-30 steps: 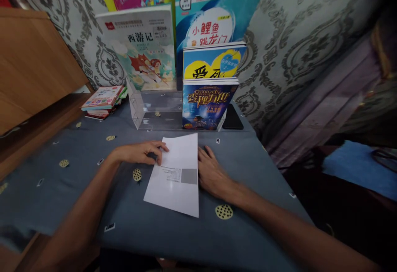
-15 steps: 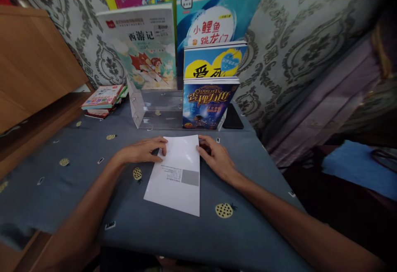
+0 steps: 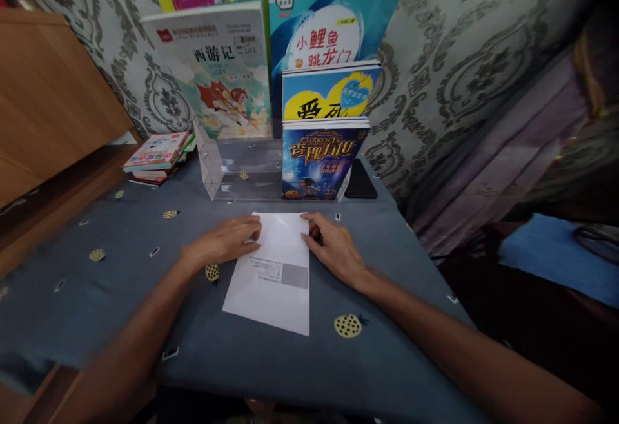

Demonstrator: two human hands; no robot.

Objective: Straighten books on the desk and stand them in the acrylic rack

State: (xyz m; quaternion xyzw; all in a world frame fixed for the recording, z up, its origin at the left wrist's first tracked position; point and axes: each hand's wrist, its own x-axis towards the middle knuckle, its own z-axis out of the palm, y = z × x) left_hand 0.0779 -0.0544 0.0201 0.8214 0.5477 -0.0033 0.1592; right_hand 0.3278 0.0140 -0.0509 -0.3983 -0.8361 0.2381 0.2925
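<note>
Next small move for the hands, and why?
Probably firm up both grips and raise the far end of the white paper slightly: the left hand and right hand already have fingers at its opposite side edges near that end.

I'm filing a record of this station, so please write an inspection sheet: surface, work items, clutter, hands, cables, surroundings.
Surface: dark cloth with pineapple prints.
Work items: white paper on the cloth, its print upside down to the camera.
Clutter: clear rack with upright books; book stack to its left; black slab, probably a phone, to its right.
Hands: left hand at the paper's upper left edge, right hand at the upper right; grip unclear.
Cables: none identifiable.
Surroundings: wooden cabinet left, patterned wall behind, curtain right.
</note>
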